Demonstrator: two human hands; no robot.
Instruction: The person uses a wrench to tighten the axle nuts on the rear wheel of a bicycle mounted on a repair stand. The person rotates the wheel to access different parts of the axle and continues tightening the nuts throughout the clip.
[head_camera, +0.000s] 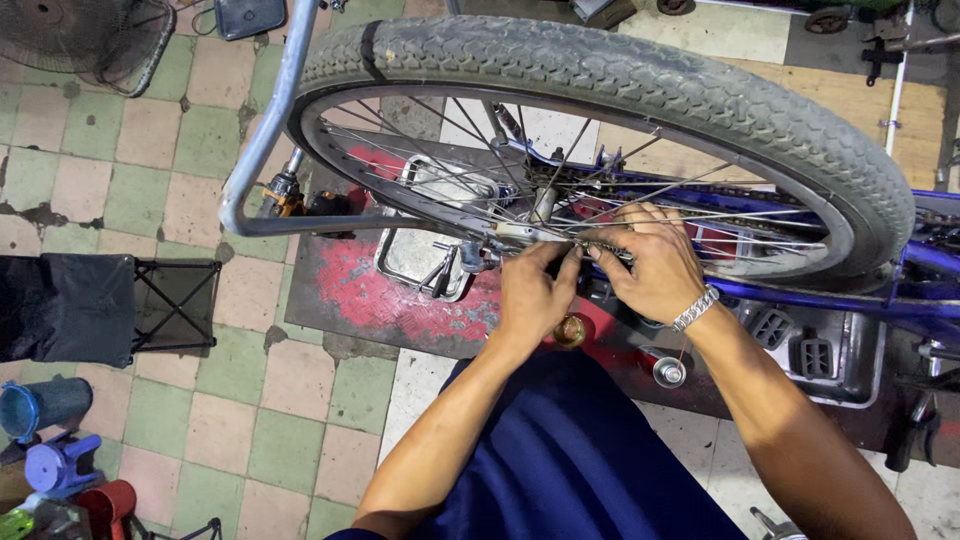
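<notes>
A bicycle wheel (700, 95) with a grey tyre and thin spokes stands in front of me, fixed in a blue frame (800, 300). My left hand (535, 290) pinches the chain (590, 250) close to the hub (515, 230). My right hand (650, 262), with a metal watch band on its wrist, grips the same chain just to the right. Both hands sit in front of the spokes, fingers closed on the chain. A silver curved metal tube (265, 130) arcs around the wheel's left side.
A red worn mat (370, 295) lies under the wheel with a metal tray (415, 255) on it. A black folding stool (100, 305) stands at left, a fan (90, 40) at top left, plastic containers (45, 440) at bottom left. Black pedals (790, 345) lie to the right.
</notes>
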